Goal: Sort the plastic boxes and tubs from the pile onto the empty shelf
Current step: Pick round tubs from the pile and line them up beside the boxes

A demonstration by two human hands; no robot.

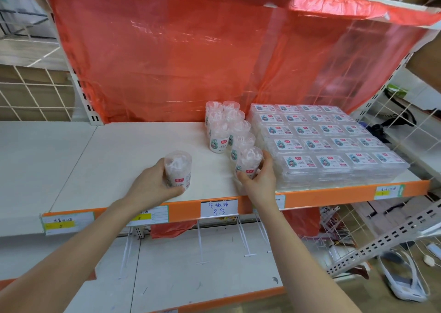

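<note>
— Hands first: what do we hold in each?

— Our left hand [155,186] curls round a loose tub [177,172], which stands upright near the front of the shelf [119,165], well left of the others. Our right hand [259,180] wraps thumb and fingers round the front tub [249,162] of the right-hand row, close to the orange edge [334,193].

— So where do we send the loose one?

— We judge it belongs at the front of the left row of tubs [218,138], which ends farther back than the right one. That leaves a gap beside the tub in our right hand.

— How do we do it cleanly?

— We slide it rather than lift it, upright, label towards us, until it touches its neighbours. These tubs look tall and light, so they probably tip easily. We let the right hand steady the front tub so that the row does not topple. We also mind the flat boxes [329,143] stacked just beside that row on the right.

— And farther back?

— Both rows run towards the red plastic sheet [167,62]. We sight along them and set ours in line.
</note>
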